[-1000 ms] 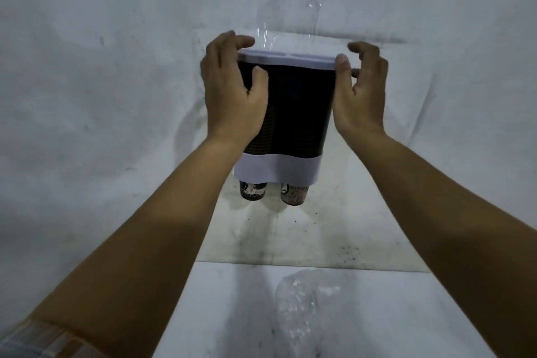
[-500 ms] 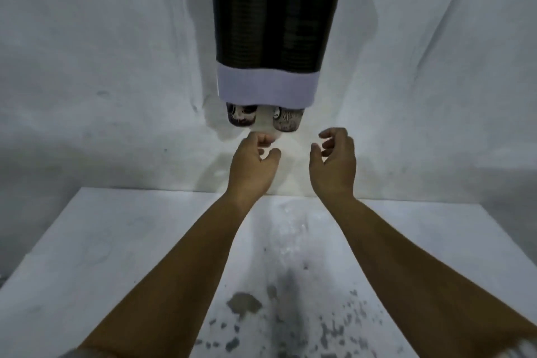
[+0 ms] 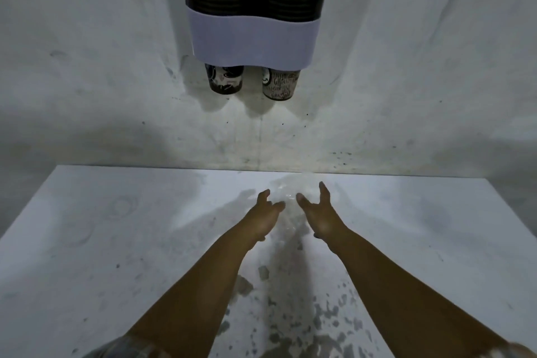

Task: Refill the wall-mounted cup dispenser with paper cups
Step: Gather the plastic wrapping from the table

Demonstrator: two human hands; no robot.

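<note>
The wall-mounted cup dispenser [image 3: 252, 38] hangs at the top centre, dark above with a pale lilac band below. Two patterned paper cups stick out of its bottom, a dark one [image 3: 225, 78] on the left and a lettered one [image 3: 280, 84] on the right. Far below, over the white table [image 3: 101, 227], my left hand [image 3: 266, 213] and my right hand [image 3: 318, 212] reach side by side with fingers spread toward a crumpled clear plastic wrapper [image 3: 286, 197] lying near the wall. Neither hand grips anything.
The stained white wall [image 3: 87, 67] rises behind the table. Dark peeled spots [image 3: 290, 314] mark the table's near middle. Bare tabletop lies to the left and right of my arms.
Both hands dropped from the dispenser's top, past the cups at its bottom, down to the table and the plastic wrapper. The view tilted downward.
</note>
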